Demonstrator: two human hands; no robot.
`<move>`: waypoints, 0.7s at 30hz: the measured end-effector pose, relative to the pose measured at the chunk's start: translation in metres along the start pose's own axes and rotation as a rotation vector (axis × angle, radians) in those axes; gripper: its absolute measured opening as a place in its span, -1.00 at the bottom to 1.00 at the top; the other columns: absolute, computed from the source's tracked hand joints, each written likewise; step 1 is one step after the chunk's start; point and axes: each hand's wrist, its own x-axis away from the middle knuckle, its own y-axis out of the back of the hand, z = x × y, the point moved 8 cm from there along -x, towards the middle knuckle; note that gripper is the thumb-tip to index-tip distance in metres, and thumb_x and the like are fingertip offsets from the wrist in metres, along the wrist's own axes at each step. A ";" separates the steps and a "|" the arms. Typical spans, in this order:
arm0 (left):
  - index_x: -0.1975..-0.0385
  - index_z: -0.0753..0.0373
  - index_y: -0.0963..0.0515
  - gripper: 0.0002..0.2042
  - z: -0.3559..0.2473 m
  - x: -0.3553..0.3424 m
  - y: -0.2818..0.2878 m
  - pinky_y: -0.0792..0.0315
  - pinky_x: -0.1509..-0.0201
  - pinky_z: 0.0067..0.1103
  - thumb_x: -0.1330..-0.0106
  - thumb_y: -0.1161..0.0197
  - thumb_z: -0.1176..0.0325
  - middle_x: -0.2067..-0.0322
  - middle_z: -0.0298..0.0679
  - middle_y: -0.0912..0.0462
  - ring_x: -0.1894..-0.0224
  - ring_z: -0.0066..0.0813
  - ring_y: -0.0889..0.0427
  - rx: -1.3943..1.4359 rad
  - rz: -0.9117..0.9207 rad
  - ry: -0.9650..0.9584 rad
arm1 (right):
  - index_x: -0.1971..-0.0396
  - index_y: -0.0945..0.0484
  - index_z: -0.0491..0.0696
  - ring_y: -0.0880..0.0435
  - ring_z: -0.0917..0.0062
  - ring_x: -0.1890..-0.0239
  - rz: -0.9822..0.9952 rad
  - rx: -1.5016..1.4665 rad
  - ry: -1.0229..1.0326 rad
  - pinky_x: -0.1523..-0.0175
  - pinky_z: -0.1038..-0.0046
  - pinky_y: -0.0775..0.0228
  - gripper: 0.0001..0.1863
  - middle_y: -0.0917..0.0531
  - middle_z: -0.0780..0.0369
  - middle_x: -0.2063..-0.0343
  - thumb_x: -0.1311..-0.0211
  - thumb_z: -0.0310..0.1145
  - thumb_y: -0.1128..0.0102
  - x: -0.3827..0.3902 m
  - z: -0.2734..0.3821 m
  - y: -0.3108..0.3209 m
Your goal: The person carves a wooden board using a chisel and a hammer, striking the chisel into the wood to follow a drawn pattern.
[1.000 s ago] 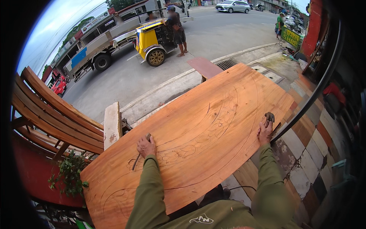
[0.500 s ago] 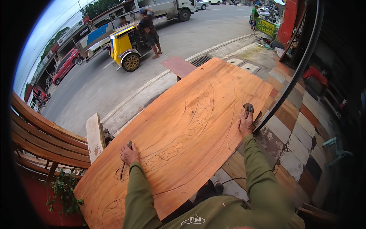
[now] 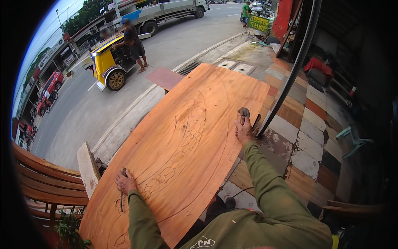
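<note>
A large reddish-brown wooden board (image 3: 166, 120) stretches before me, with a flower-and-leaf pattern (image 3: 192, 126) outlined along its middle and long curved lines beside it. Close to its left edge, my left hand (image 3: 125, 182) rests on the wood, closed around a slim chisel (image 3: 121, 203); its rounded end pokes out above the fingers and its dark shaft below. Over the board's right edge, my right hand (image 3: 244, 130) grips a hammer (image 3: 243, 112), whose dark head shows past the fingertips. The palm hides most of its handle.
A dark upright post (image 3: 292, 70) stands just beyond my right hand. Slatted wooden furniture (image 3: 47, 182) and a plant (image 3: 68, 228) flank the board's left end. Beyond lies a road with a yellow sidecar (image 3: 103, 66), a person (image 3: 132, 41) and a truck (image 3: 174, 15). Patchwork tiles (image 3: 304, 153) cover the floor at right.
The whole view has swung to the right, so the board, both hands and the street appear farther left. Both hands keep their holds and stay at about the same places on the board.
</note>
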 end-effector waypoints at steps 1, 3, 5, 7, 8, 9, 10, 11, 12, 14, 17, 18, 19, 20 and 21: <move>-0.15 0.19 -0.53 -0.56 0.000 0.000 0.001 -0.41 -0.27 -0.17 -0.46 -0.21 0.01 -0.16 -0.14 -0.59 -0.27 -0.12 -0.49 0.002 -0.003 0.004 | -0.37 -0.28 -0.12 -0.54 0.56 0.55 0.002 -0.009 0.001 0.48 0.40 -0.46 -0.42 -0.51 0.24 0.49 -0.43 -0.32 -0.19 -0.001 -0.001 0.001; -0.14 0.19 -0.54 -0.56 -0.003 0.000 0.000 -0.41 -0.27 -0.17 -0.46 -0.21 0.00 -0.16 -0.15 -0.60 -0.27 -0.12 -0.49 0.006 -0.003 0.005 | -0.39 -0.26 -0.10 -0.53 0.57 0.57 -0.008 0.000 0.011 0.50 0.41 -0.44 -0.41 -0.51 0.26 0.54 -0.44 -0.32 -0.19 -0.004 -0.004 0.002; -0.12 0.18 -0.55 -0.57 -0.002 -0.001 0.003 -0.43 -0.25 -0.18 -0.47 -0.20 -0.01 -0.13 -0.15 -0.61 -0.25 -0.13 -0.50 -0.025 -0.030 -0.006 | -0.40 -0.25 -0.08 -0.52 0.58 0.59 -0.009 0.006 0.017 0.52 0.42 -0.41 -0.41 -0.51 0.27 0.58 -0.45 -0.32 -0.18 -0.005 -0.007 0.001; -0.15 0.16 -0.54 -0.55 0.002 -0.001 0.002 -0.43 -0.25 -0.17 -0.47 -0.19 -0.03 -0.14 -0.14 -0.60 -0.25 -0.11 -0.51 -0.043 -0.012 -0.005 | -0.44 -0.19 -0.11 -0.53 0.55 0.55 0.023 -0.035 -0.012 0.48 0.39 -0.45 -0.35 -0.51 0.24 0.51 -0.44 -0.33 -0.19 -0.005 -0.010 -0.002; -0.18 0.14 -0.53 -0.53 0.004 -0.001 0.001 -0.44 -0.25 -0.17 -0.46 -0.18 -0.05 -0.15 -0.13 -0.60 -0.24 -0.09 -0.51 -0.058 0.004 -0.001 | -0.44 -0.19 -0.11 -0.53 0.55 0.55 0.022 -0.035 -0.015 0.48 0.39 -0.45 -0.35 -0.51 0.24 0.51 -0.44 -0.33 -0.19 -0.005 -0.011 -0.004; -0.18 0.14 -0.53 -0.53 0.001 -0.001 0.001 -0.44 -0.25 -0.17 -0.46 -0.18 -0.05 -0.15 -0.13 -0.60 -0.24 -0.09 -0.51 -0.057 0.009 -0.008 | -0.44 -0.19 -0.11 -0.53 0.55 0.56 0.013 -0.026 -0.003 0.48 0.39 -0.44 -0.35 -0.50 0.24 0.53 -0.44 -0.32 -0.19 -0.006 -0.011 -0.002; -0.14 0.16 -0.54 -0.55 -0.001 0.000 0.002 -0.45 -0.22 -0.18 -0.47 -0.18 -0.04 -0.11 -0.15 -0.61 -0.22 -0.11 -0.52 -0.071 -0.003 -0.001 | -0.45 -0.18 -0.11 -0.52 0.55 0.57 0.005 -0.017 0.010 0.49 0.39 -0.44 -0.34 -0.50 0.24 0.54 -0.44 -0.32 -0.19 -0.007 -0.012 -0.001; -0.11 0.17 -0.55 -0.57 -0.002 0.000 0.003 -0.46 -0.20 -0.20 -0.48 -0.18 -0.03 -0.07 -0.16 -0.62 -0.20 -0.14 -0.53 -0.084 -0.015 0.006 | -0.45 -0.18 -0.11 -0.52 0.55 0.57 -0.003 -0.014 0.006 0.49 0.39 -0.44 -0.34 -0.50 0.24 0.54 -0.44 -0.32 -0.19 -0.008 -0.013 0.000; -0.11 0.17 -0.55 -0.57 -0.004 0.001 0.003 -0.46 -0.20 -0.20 -0.48 -0.18 -0.03 -0.07 -0.16 -0.62 -0.20 -0.14 -0.53 -0.082 -0.010 0.000 | -0.45 -0.18 -0.11 -0.52 0.56 0.57 0.006 -0.025 0.013 0.49 0.39 -0.43 -0.34 -0.50 0.24 0.55 -0.44 -0.31 -0.19 -0.010 -0.013 0.000; -0.13 0.17 -0.54 -0.56 -0.006 0.001 0.003 -0.45 -0.21 -0.20 -0.49 -0.16 -0.04 -0.08 -0.15 -0.61 -0.21 -0.13 -0.53 -0.072 0.006 0.007 | -0.43 -0.20 -0.15 -0.51 0.56 0.58 0.010 -0.027 0.021 0.48 0.39 -0.43 -0.34 -0.50 0.25 0.56 -0.44 -0.30 -0.20 -0.011 -0.014 0.002; -0.15 0.18 -0.52 -0.55 -0.004 0.002 0.002 -0.44 -0.22 -0.19 -0.51 -0.14 -0.05 -0.10 -0.13 -0.60 -0.22 -0.11 -0.52 -0.070 0.012 0.006 | -0.30 -0.29 -0.17 -0.54 0.59 0.57 -0.020 -0.017 -0.003 0.51 0.42 -0.43 -0.47 -0.47 0.29 0.55 -0.44 -0.34 -0.21 -0.009 -0.015 0.003; -0.15 0.18 -0.52 -0.55 -0.003 0.002 0.002 -0.44 -0.22 -0.19 -0.51 -0.14 -0.05 -0.10 -0.13 -0.60 -0.22 -0.11 -0.52 -0.071 0.012 0.004 | -0.33 -0.28 -0.19 -0.54 0.59 0.57 -0.012 -0.019 0.009 0.50 0.41 -0.43 -0.44 -0.48 0.28 0.56 -0.44 -0.32 -0.21 -0.008 -0.013 0.001; -0.15 0.17 -0.52 -0.55 -0.001 0.001 0.003 -0.44 -0.23 -0.19 -0.51 -0.14 -0.05 -0.12 -0.13 -0.59 -0.22 -0.11 -0.51 -0.064 0.011 -0.001 | -0.33 -0.28 -0.19 -0.54 0.59 0.57 -0.013 -0.019 0.008 0.50 0.41 -0.43 -0.44 -0.48 0.28 0.56 -0.44 -0.32 -0.21 -0.007 -0.011 0.001; -0.16 0.17 -0.52 -0.55 0.000 0.001 0.003 -0.43 -0.24 -0.18 -0.52 -0.13 -0.05 -0.13 -0.13 -0.59 -0.23 -0.11 -0.51 -0.057 0.010 -0.005 | -0.34 -0.27 -0.19 -0.53 0.59 0.57 -0.001 -0.003 0.002 0.50 0.41 -0.43 -0.43 -0.49 0.27 0.56 -0.44 -0.31 -0.21 -0.006 -0.010 0.000; -0.16 0.17 -0.52 -0.55 -0.002 0.001 0.003 -0.43 -0.24 -0.18 -0.52 -0.13 -0.05 -0.13 -0.13 -0.59 -0.23 -0.11 -0.51 -0.053 0.011 -0.008 | -0.35 -0.26 -0.18 -0.53 0.58 0.57 0.007 0.014 -0.001 0.51 0.41 -0.43 -0.41 -0.49 0.26 0.57 -0.44 -0.31 -0.21 -0.006 -0.009 0.001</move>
